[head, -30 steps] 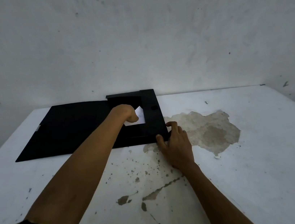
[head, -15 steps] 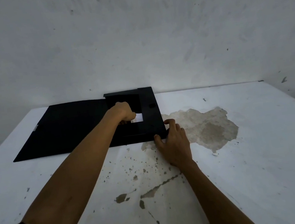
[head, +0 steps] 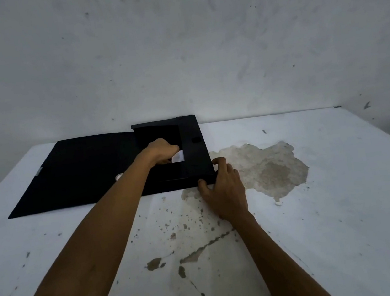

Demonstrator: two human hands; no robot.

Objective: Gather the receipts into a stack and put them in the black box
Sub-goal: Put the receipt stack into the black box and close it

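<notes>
A flat black box (head: 196, 152) lies open at the back of the white table, its wide lid (head: 80, 174) folded out to the left. My left hand (head: 161, 150) reaches down inside the box, fingers closed on white receipts (head: 179, 157), of which only a small corner shows beside my knuckles. My right hand (head: 224, 186) rests on the table and grips the box's near right corner, thumb on the front edge and fingers along its right side.
The white table (head: 334, 203) has a large patch of peeled paint (head: 267, 167) right of the box and dark chips and cracks in front of it. A stained white wall (head: 199, 46) rises directly behind the box.
My left hand has sunk lower into the box, and less of the white receipts shows than a second ago. The right hand has stayed at the box corner.
</notes>
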